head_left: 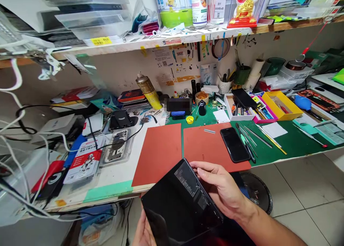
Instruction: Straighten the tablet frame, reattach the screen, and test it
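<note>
Tablet (180,210) tilted at the bench (115,176) front edge; right hand (223,188) pinches one side, left hand (144,230) clasps the opposite, partly hidden. Best keep both sides supported.

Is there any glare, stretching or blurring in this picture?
Head view: pale reflections on the glossy black rectangular tablet; head view, upper left: translucent plastic boxes look stretched and soft; head view, centre: blocky pixelation just above a small blue rectangular object.

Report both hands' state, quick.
Left hand: holding the tablet by its edge.
Right hand: holding the tablet's opposite edge.
</note>
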Motion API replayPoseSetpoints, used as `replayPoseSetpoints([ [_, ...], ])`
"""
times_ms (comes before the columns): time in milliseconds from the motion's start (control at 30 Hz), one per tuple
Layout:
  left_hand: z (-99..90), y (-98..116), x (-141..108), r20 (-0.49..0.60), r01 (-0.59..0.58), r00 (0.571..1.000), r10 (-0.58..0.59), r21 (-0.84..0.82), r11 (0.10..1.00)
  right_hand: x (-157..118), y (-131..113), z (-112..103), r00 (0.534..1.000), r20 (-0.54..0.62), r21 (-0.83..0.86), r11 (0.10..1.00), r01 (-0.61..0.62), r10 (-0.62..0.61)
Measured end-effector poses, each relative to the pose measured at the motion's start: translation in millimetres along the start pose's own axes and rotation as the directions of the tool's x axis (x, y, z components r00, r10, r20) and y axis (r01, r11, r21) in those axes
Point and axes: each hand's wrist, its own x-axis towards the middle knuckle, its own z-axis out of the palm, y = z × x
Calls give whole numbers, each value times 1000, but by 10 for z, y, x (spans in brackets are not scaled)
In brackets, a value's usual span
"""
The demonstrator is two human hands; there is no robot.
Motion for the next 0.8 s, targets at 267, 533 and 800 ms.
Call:
replayPoseSetpoints([
  [267,381,-161,156,156,-6,988,8,-12,1000,9,-52,-148,999,48,34,999,-5,3],
  [533,504,-177,230,281,-27,959,27,-4,1000,45,-97,-199,1000,7,-13,1000,-3,3],
  [800,590,-228,226,111,-80,991,80,-7,997,68,-107,-210,998,-57,-1,1000,-25,24],
])
